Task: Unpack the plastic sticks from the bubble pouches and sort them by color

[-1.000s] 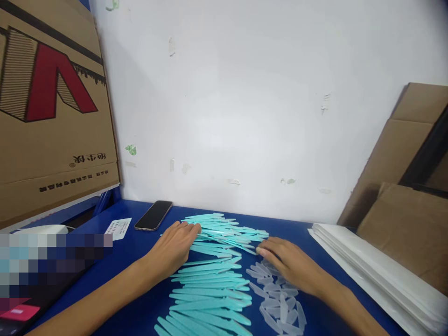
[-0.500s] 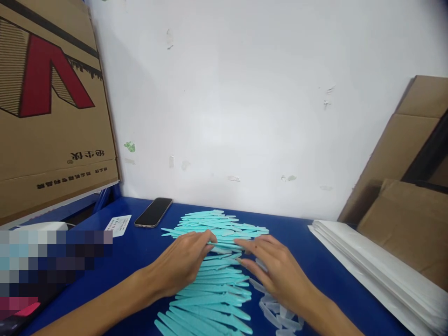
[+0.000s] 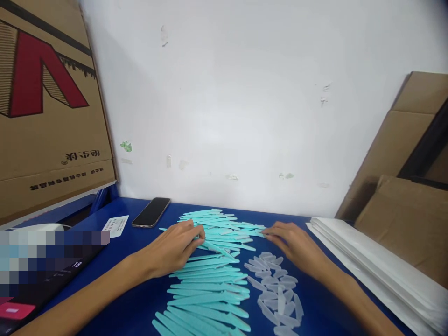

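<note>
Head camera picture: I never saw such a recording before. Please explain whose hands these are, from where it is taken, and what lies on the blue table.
There is no machine: a person works with bare hands, and the camera sits on their head, looking forward and down. So the left hand and right hand are the wearer's own. On the blue table lie many turquoise strips and, right of them, clear pieces. Both hands touch the strips; nothing is lifted. Farther back lie a phone and a card; white sheets are stacked at right.
</note>
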Demonstrator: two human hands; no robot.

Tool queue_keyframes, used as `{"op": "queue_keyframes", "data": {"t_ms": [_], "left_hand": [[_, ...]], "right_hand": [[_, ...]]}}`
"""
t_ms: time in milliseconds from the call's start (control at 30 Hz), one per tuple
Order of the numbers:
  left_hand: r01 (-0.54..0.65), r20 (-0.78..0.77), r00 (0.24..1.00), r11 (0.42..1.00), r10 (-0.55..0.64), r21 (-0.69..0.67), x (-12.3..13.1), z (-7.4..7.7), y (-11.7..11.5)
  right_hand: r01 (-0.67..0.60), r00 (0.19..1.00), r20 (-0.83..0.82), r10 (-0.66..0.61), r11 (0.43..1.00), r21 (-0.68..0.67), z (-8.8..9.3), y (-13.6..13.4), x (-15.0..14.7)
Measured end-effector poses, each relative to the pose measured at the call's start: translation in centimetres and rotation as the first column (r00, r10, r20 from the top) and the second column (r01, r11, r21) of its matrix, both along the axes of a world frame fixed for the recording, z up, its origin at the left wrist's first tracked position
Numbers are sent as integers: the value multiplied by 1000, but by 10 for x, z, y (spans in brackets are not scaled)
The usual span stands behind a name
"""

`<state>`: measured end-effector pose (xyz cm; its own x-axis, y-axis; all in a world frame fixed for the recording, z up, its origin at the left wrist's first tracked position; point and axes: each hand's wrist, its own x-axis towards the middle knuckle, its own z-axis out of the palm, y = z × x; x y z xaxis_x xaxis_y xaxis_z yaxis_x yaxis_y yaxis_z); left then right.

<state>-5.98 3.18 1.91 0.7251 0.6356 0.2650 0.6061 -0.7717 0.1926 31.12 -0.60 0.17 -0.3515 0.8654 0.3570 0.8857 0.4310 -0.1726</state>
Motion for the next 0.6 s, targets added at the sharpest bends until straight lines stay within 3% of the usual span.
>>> {"op": "queue_keyframes", "data": {"t_ms": [200,333,600], "left_hand": [[65,-53,997,997,-63,29,4,-1,-8],[71,-53,996,995,-67,72,3,-4,-7],[82,-51,995,996,-85,-44,6,-13,-12]], "right_hand": [[-62,996,-71,49,981,-186,0,-6,-11],[-67,991,-125,44,981,-185,1,-8,-17],[-86,994,-87,71,978,-191,-2,-10,-26]]}}
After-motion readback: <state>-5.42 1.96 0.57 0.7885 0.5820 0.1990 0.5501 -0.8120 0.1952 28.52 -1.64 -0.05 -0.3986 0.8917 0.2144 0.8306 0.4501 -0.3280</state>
